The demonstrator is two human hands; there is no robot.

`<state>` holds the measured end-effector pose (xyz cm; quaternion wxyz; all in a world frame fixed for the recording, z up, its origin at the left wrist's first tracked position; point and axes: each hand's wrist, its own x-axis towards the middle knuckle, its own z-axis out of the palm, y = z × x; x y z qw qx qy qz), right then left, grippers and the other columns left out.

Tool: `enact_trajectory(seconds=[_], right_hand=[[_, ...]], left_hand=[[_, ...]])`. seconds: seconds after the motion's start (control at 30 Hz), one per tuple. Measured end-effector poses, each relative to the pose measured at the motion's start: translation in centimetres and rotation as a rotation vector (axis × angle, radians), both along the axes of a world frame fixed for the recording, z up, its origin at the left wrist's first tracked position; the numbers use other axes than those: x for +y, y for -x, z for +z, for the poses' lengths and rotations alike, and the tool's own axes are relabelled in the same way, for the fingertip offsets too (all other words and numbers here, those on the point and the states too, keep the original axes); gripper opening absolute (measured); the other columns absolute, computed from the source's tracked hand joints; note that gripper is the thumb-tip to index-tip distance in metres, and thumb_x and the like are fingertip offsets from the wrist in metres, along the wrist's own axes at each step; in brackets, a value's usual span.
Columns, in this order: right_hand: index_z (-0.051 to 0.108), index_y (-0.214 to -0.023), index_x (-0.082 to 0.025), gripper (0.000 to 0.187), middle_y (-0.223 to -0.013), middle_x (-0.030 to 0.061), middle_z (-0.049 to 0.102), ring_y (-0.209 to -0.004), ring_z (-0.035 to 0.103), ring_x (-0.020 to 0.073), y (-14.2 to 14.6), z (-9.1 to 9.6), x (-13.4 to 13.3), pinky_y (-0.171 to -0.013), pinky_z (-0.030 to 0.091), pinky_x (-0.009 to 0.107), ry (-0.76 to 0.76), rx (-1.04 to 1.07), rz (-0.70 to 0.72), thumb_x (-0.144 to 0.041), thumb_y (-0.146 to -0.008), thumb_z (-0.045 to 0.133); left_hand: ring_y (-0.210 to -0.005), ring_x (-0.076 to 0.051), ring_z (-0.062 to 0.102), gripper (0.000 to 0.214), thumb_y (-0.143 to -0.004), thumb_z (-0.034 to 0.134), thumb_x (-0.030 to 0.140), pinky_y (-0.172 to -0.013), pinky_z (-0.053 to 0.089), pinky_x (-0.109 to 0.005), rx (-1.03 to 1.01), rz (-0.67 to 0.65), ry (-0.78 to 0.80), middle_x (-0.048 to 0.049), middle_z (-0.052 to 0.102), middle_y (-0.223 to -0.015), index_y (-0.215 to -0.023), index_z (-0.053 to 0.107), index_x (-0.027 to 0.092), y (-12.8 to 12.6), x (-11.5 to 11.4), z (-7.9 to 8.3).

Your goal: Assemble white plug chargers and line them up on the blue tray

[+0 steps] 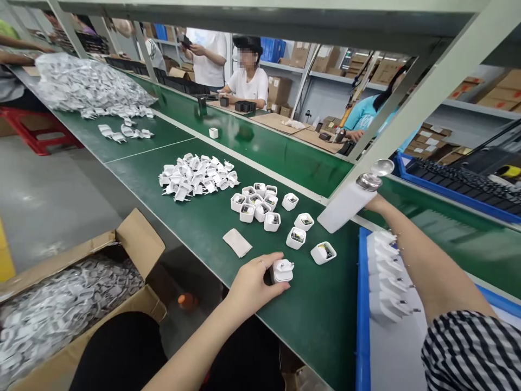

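My left hand (253,281) grips a white plug charger (282,270) at the front edge of the green bench, its two-pin face turned up. My right hand (375,203) reaches behind a white bottle with a metal top (345,203); its fingers are hidden, so whether it touches the bottle cannot be made out. Several open white charger housings (260,204) with circuit parts inside stand beyond my left hand, a few set apart toward the bottle. A folded beige cloth or pad (237,243) lies left of them. Farther off is a pile of white plug caps (197,176).
A blue tray (363,326) at right holds a row of white chargers (388,279). One white housing (214,133) sits on the green conveyor (260,140). A shelf post (407,103) rises beside the bottle. An open carton (140,244) of white parts stands lower left. Co-workers sit opposite.
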<state>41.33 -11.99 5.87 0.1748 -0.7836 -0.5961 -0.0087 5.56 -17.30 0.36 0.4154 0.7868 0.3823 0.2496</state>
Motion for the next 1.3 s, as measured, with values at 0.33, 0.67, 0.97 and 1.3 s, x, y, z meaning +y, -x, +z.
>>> enact_trajectory(seconds=[0.33, 0.67, 0.97, 1.3], right_hand=[[0.046, -0.093, -0.018, 0.045, -0.086, 0.0098, 0.057, -0.066, 0.053, 0.0178, 10.7, 6.7, -10.2, -0.054, 0.042, 0.028, -0.141, 0.083, -0.202, -0.042, -0.057, 0.060], [0.042, -0.109, -0.020, 0.053, -0.114, 0.0093, 0.047, -0.098, 0.048, 0.0265, 21.5, 1.5, -9.3, -0.075, 0.043, 0.038, 0.499, -0.128, 0.380, -0.028, -0.060, 0.060], [0.057, -0.079, -0.022, 0.011, -0.085, 0.0028, 0.059, -0.076, 0.056, 0.0154, 24.8, 1.1, -10.7, -0.066, 0.047, 0.028, 0.270, 0.094, 0.394, -0.021, -0.072, 0.049], [0.052, -0.085, -0.017, 0.014, -0.088, 0.0066, 0.061, -0.078, 0.057, 0.0181, 24.8, 0.9, -10.8, -0.067, 0.045, 0.030, 0.356, 0.020, 0.392, -0.020, -0.075, 0.043]], left_hand=[[-0.085, -0.018, 0.053, 0.038, -0.061, 0.057, 0.033, -0.075, 0.042, -0.031, 0.050, -0.156, -0.012, -0.0017, 0.057, -0.090, -0.098, 0.050, 0.024, 0.5, 1.3, 0.1], [-0.082, -0.017, 0.052, 0.035, -0.060, 0.058, 0.035, -0.074, 0.041, -0.028, -0.006, -0.266, -0.049, -0.0006, 0.058, -0.086, -0.093, 0.053, 0.023, 2.1, 1.2, -0.6], [-0.080, -0.016, 0.052, 0.033, -0.061, 0.057, 0.037, -0.067, 0.041, -0.025, -0.003, -0.262, -0.085, 0.0012, 0.059, -0.082, -0.091, 0.054, 0.024, 2.0, 1.3, -0.6], [-0.079, -0.016, 0.052, 0.036, -0.059, 0.058, 0.036, -0.068, 0.041, -0.027, 0.022, -0.268, -0.066, 0.0005, 0.059, -0.081, -0.093, 0.054, 0.024, 1.8, 1.4, -0.7]])
